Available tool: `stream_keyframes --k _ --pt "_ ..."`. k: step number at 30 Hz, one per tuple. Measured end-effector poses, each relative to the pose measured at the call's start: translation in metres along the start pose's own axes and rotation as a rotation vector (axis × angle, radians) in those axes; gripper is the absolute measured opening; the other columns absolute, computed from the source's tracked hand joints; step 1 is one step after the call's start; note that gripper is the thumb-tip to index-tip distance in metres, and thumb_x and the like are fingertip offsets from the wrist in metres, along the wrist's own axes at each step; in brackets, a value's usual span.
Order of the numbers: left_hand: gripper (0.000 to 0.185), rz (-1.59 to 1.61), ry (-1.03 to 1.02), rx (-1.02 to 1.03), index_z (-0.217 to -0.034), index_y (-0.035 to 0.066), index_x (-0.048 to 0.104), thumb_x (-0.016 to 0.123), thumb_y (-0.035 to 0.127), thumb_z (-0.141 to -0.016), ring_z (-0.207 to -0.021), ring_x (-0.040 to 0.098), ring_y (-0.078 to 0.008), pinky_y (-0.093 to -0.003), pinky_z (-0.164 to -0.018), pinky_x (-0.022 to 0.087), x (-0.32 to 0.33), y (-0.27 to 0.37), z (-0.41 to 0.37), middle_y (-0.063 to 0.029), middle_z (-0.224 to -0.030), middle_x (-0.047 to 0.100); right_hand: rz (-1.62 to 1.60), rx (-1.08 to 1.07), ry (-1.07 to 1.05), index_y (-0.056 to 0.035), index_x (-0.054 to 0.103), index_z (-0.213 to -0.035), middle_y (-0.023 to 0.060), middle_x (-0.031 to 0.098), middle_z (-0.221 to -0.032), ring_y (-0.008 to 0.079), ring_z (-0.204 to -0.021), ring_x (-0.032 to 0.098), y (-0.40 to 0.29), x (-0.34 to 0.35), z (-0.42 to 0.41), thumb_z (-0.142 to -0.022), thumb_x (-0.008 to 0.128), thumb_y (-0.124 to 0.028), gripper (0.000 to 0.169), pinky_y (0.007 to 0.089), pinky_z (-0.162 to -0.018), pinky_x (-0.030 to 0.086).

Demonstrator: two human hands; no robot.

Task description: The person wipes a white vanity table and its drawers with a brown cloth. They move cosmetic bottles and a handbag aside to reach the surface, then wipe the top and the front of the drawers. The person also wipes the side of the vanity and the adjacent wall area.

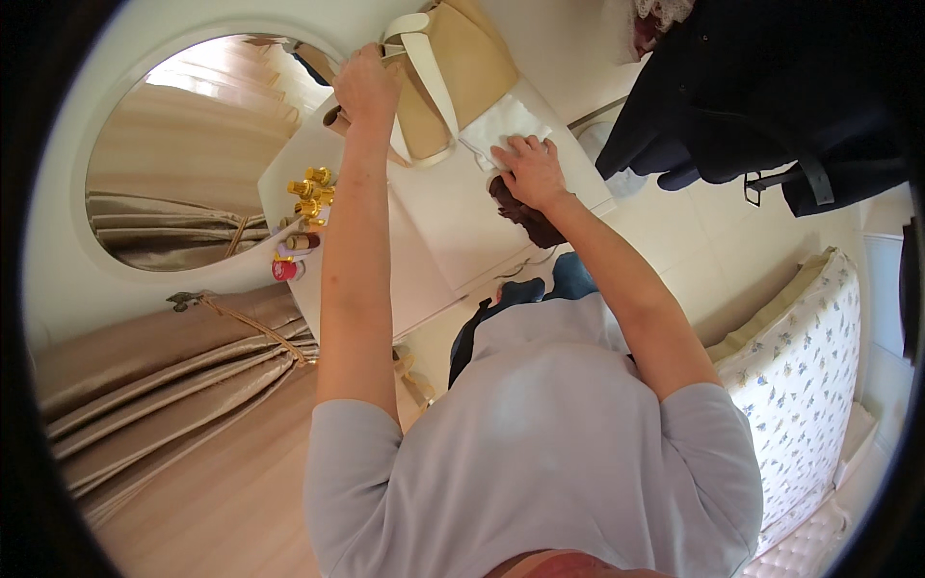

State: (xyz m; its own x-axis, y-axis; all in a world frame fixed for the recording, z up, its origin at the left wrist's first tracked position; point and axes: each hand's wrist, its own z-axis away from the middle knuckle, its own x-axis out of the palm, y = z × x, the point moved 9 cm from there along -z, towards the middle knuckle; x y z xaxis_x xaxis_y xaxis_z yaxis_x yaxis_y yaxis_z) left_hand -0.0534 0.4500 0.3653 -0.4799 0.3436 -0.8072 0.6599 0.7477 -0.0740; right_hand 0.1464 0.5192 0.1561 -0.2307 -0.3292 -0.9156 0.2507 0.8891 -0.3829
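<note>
On a white tabletop (433, 209), my left hand (367, 85) reaches to the far side, its fingers curled by the edge of a tan handbag with white straps (470, 58); what it grips there is hidden. A brown cylindrical object (335, 119) lies just beside that wrist. My right hand (533, 170) rests with spread fingers on the lower edge of a white cloth (506, 126), near the bag. Below its palm lies a crumpled dark brown item (531, 220), partly covered by the hand.
Several gold-capped bottles (311, 195) and a red-capped container (287, 270) stand left of my left forearm, near a round mirror (181, 159). Tied curtains (181, 361) hang at the left. Dark clothing with a buckled belt (723, 108) hangs at the right, above a floral-covered bed (802, 383).
</note>
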Motion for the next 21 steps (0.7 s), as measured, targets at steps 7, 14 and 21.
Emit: stream_keyframes --k 7,14,21 --pt "0.028 0.548 -0.027 0.32 -0.107 0.007 0.068 0.073 0.012 -0.08 -0.105 0.059 -0.0309 -0.042 -0.088 0.048 -0.012 0.074 0.077 -0.0084 -0.108 0.067 -0.221 0.04 0.225 -0.014 0.062 -0.125 0.008 0.054 -0.131 0.0275 -0.125 0.047 0.025 -0.02 0.018 -0.086 0.065 -0.023 0.04 0.0581 -0.11 0.031" --pt "0.033 0.615 -0.322 0.203 -0.112 0.007 0.07 0.074 0.011 -0.079 -0.106 0.061 -0.0299 -0.0401 -0.092 0.049 0.098 0.094 0.183 -0.0075 -0.11 0.068 -0.088 -0.094 0.081 -0.0166 0.058 -0.131 0.0099 0.045 -0.145 0.03 -0.136 0.039 -0.004 -0.035 0.085 -0.081 0.072 -0.036 0.056 0.0597 -0.112 0.029" --pt "0.023 0.788 -0.423 -0.204 -0.109 0.006 0.068 0.067 0.017 -0.089 -0.091 0.066 -0.0345 -0.0422 -0.081 0.052 0.095 0.064 0.145 -0.0142 -0.104 0.069 -0.107 -0.058 0.153 -0.0183 0.054 -0.134 0.0102 0.041 -0.15 0.0312 -0.14 0.036 0.006 -0.029 0.095 -0.077 0.078 -0.026 0.063 0.0546 -0.114 0.03"
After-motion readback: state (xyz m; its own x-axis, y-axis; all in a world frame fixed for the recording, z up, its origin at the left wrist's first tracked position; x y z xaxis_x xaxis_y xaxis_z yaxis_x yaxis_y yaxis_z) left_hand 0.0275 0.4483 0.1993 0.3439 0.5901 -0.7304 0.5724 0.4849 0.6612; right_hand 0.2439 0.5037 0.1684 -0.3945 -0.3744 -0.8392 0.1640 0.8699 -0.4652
